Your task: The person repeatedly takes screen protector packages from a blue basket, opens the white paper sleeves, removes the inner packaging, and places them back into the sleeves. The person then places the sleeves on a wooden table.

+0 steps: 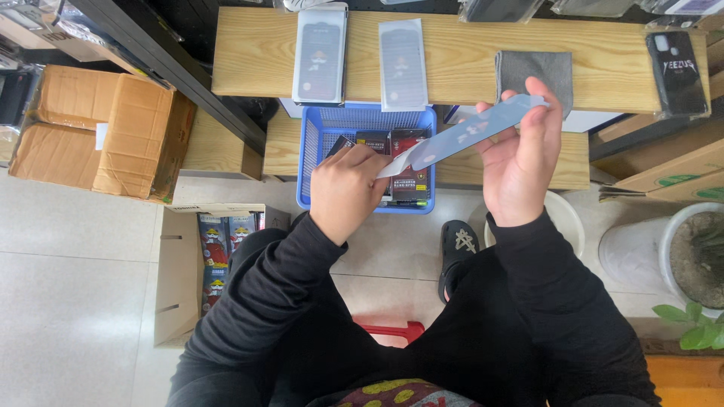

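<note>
Head view shows both hands closed on one pale blue sleeve above the blue basket, left hand pinching its lower end, right hand gripping the upper; two flat packs already lie on the worktop, more wait in the basket.

A basket of packets sits below a wooden shelf; cardboard boxes lie left, a plant pot right.

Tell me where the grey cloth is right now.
In the head view, the grey cloth lies on the wooden shelf, right of centre, just behind the right hand.
</note>
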